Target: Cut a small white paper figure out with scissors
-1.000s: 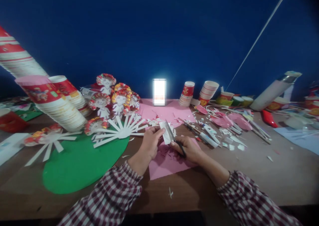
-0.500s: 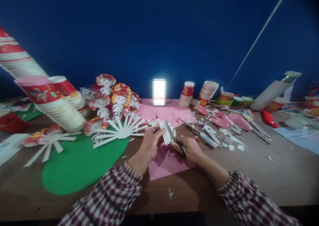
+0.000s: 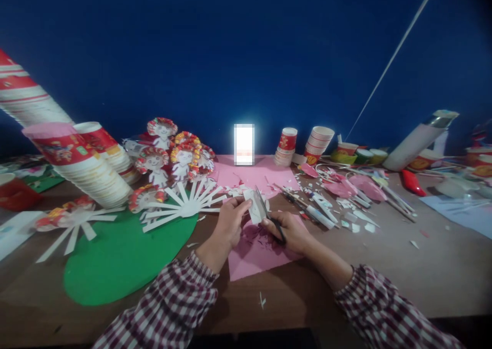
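A small piece of white paper (image 3: 253,210) is pinched between the thumb and fingers of my left hand (image 3: 230,218). My right hand (image 3: 288,231) grips a pair of scissors (image 3: 263,204) with dark handles, its fingers wrapped around them. The blades point up and away, lying along the right edge of the paper. I cannot tell how far apart the blades are. Under both hands lies a sheet of pink paper (image 3: 246,266) with dark pink scraps on it.
To the left, a green paper oval (image 3: 126,262) carries a white fan-like paper cutout (image 3: 187,208). Paper dolls (image 3: 182,159) and leaning stacks of paper cups (image 3: 96,177) stand behind. On the right lie pens (image 3: 315,213), paper scraps (image 3: 355,228) and a red object (image 3: 413,183).
The whole view has shifted slightly. Both hands keep nearly the same place, and the white paper looks a little more tilted beside the scissor blades.
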Demonstrator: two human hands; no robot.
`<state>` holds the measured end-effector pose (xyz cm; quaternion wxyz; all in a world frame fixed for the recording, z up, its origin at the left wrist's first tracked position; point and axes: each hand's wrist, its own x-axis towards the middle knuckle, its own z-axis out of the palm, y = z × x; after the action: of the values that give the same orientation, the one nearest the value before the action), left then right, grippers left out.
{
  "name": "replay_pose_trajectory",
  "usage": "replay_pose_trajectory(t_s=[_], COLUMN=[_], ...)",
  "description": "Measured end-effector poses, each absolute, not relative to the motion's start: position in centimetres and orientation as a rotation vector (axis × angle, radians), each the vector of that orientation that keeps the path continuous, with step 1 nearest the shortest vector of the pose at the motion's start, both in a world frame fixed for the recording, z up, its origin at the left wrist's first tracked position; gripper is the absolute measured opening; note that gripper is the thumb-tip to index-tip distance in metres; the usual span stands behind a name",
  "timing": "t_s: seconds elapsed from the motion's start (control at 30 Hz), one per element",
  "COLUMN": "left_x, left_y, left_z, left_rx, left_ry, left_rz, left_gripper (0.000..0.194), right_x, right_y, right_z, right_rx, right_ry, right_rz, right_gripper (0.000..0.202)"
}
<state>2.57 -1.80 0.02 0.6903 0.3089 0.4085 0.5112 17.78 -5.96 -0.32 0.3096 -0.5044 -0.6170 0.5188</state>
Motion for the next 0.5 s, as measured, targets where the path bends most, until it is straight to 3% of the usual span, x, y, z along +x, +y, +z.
replay_pose_trajectory(t_s=[0.5], left_x=[2.53], left_y=[-1.81], left_z=[0.0], left_rx=[0.731], left_ry=[0.928], left_rz=[1.163], left_gripper=[0.022], right_x=[17.95], right_y=[-5.94], right_z=[-0.36], right_rx=[-1.334], right_ry=[-1.648], right_rz=[1.391], right_gripper=[0.037])
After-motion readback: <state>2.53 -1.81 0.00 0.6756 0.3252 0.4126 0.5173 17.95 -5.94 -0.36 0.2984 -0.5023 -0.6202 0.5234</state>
